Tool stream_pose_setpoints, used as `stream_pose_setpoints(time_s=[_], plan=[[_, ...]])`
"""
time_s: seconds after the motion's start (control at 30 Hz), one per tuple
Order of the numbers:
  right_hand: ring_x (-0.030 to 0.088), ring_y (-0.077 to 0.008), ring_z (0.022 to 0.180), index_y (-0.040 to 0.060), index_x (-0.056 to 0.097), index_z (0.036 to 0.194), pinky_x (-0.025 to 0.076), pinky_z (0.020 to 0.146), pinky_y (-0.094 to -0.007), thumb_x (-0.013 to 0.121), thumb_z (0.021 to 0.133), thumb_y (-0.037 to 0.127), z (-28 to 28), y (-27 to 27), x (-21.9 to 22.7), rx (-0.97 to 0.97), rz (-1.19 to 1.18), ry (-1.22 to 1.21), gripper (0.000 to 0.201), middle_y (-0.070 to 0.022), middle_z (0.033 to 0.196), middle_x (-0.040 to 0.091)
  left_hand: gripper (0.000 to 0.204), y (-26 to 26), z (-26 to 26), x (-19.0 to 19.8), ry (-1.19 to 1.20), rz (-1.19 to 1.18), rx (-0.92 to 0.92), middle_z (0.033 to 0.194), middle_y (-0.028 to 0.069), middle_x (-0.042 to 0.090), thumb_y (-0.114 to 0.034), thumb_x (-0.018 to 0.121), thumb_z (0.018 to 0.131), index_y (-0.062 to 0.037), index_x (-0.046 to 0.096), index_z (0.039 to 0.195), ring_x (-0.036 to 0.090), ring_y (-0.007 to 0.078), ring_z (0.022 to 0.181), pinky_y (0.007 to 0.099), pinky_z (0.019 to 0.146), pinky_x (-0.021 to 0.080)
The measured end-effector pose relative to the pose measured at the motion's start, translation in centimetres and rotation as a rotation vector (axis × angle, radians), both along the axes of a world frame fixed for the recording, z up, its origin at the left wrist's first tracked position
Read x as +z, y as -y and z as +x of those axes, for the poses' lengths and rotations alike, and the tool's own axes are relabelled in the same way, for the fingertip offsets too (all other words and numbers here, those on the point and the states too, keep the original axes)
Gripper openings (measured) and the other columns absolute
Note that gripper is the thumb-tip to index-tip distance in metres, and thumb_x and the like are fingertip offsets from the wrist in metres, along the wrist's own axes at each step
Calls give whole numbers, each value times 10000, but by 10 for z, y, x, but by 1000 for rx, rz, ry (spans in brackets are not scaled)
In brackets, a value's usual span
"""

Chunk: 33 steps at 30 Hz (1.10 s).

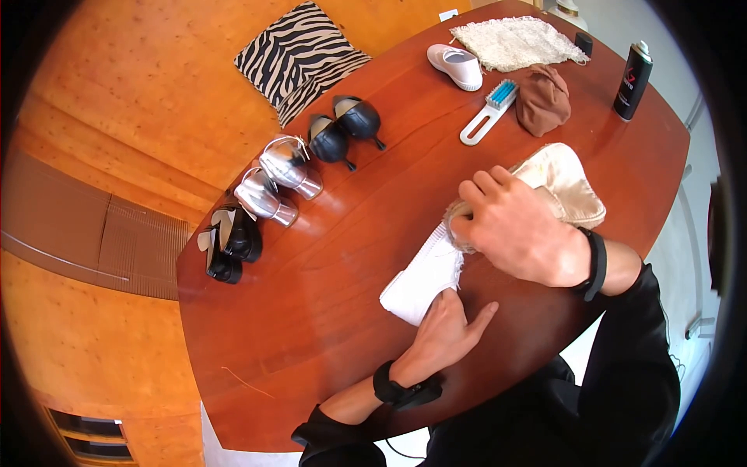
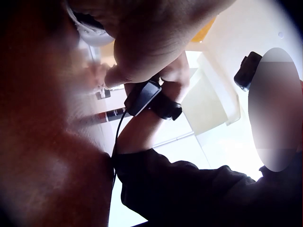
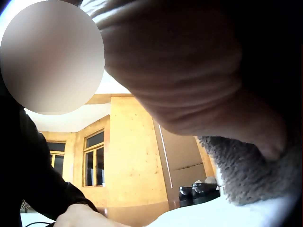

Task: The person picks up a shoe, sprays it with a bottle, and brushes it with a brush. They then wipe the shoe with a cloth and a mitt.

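In the head view, a white shoe (image 1: 420, 282) lies near the middle of the table, its sole edge facing left. The left hand (image 1: 445, 336) has its fingers inside the shoe's opening, with the thumb stretched out to the side. The right hand (image 1: 523, 232) grips a fuzzy beige cloth (image 1: 457, 216) against the far end of the shoe. A shiny cream-coloured part (image 1: 562, 180) extends behind that hand. In the right wrist view, the grey-looking fluffy cloth (image 3: 241, 172) lies under the thumb, next to the white shoe (image 3: 194, 216).
Black shoes (image 1: 356, 118), silver heels (image 1: 288, 162) and black shoes (image 1: 233, 237) line the table's left edge. Farther back are another white shoe (image 1: 456, 67), a brush (image 1: 489, 113), a brown cloth (image 1: 542, 101), a white mat (image 1: 517, 43) and a black spray can (image 1: 634, 82).
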State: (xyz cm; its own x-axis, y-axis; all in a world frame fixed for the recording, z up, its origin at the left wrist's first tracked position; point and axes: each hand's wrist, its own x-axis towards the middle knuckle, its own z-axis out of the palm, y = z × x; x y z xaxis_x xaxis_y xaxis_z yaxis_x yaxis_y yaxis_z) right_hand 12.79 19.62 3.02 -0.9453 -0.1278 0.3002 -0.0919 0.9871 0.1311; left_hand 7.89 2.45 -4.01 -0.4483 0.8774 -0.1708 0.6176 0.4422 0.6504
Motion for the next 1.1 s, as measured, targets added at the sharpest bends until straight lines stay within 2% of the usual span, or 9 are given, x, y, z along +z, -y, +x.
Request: stream_pose_setpoints(time_s=[0.13, 0.23, 0.3, 0.47, 0.73, 0.87, 0.93, 0.97, 1.1], plan=[[522, -201, 758, 58, 647, 693, 404, 657, -305, 605, 645, 143, -3, 6, -6, 62, -15, -74, 106, -65, 736, 534, 606, -1, -1, -1, 31, -21, 8, 826, 360, 518, -393, 619, 841, 183, 432, 874, 536, 466, 787, 479, 725, 435], [516, -200, 757, 55, 644, 690, 412, 686, -309, 602, 640, 158, -8, 20, -14, 154, -51, -170, 122, -51, 733, 531, 558, 0, -3, -12, -16, 132, 24, 918, 356, 521, -336, 613, 853, 184, 438, 958, 529, 463, 877, 480, 776, 427], [517, -202, 765, 53, 644, 690, 415, 709, -312, 600, 641, 166, -10, 31, -18, 192, -63, -211, 130, -52, 737, 535, 467, 0, -7, -18, 107, 321, -86, 1077, 256, 545, -254, 614, 863, 105, 473, 1126, 536, 356, 1009, 418, 857, 418], [536, -223, 821, 65, 660, 665, 419, 789, -324, 602, 654, 189, -14, 65, -26, 294, -60, -319, 138, -57, 785, 581, 385, 10, -2, -43, 7, 466, -184, 1092, 227, 551, -144, 583, 850, -6, 477, 1193, 507, 383, 1050, 431, 884, 411], [539, -219, 824, 93, 681, 674, 416, 788, -326, 608, 646, 180, -18, 61, -25, 338, -126, -309, 116, -55, 785, 587, 382, 4, -8, -31, 80, 393, -187, 1020, 263, 554, -195, 597, 853, 65, 479, 1107, 528, 404, 974, 441, 831, 429], [521, -202, 760, 71, 658, 665, 400, 678, -309, 611, 644, 155, -14, 31, -8, 107, -49, -138, 98, -41, 703, 537, 397, -1, -6, -13, 113, 372, -173, 993, 276, 555, -214, 602, 854, 92, 480, 1075, 536, 412, 946, 445, 811, 436], [529, -203, 759, 73, 660, 672, 404, 668, -307, 612, 649, 147, -11, 15, -2, 7, -22, -107, 91, -51, 710, 544, 605, -2, -3, 3, 47, -75, 5, 841, 279, 521, -385, 625, 850, 187, 445, 928, 523, 343, 796, 410, 728, 431], [529, -203, 759, 73, 660, 672, 404, 668, -307, 612, 649, 147, -11, 7, -1, 7, -21, -107, 91, -51, 710, 544, 583, 0, -2, -2, 33, 54, 21, 764, 327, 502, -388, 625, 839, 157, 424, 793, 514, 443, 702, 476, 676, 425], [538, -202, 761, 74, 658, 671, 411, 654, -306, 614, 648, 152, -14, -1, -3, -40, 19, -100, 92, -61, 734, 559, 570, -1, -2, 1, 59, 13, 28, 776, 320, 504, -384, 620, 843, 152, 429, 810, 509, 439, 706, 478, 672, 421]])
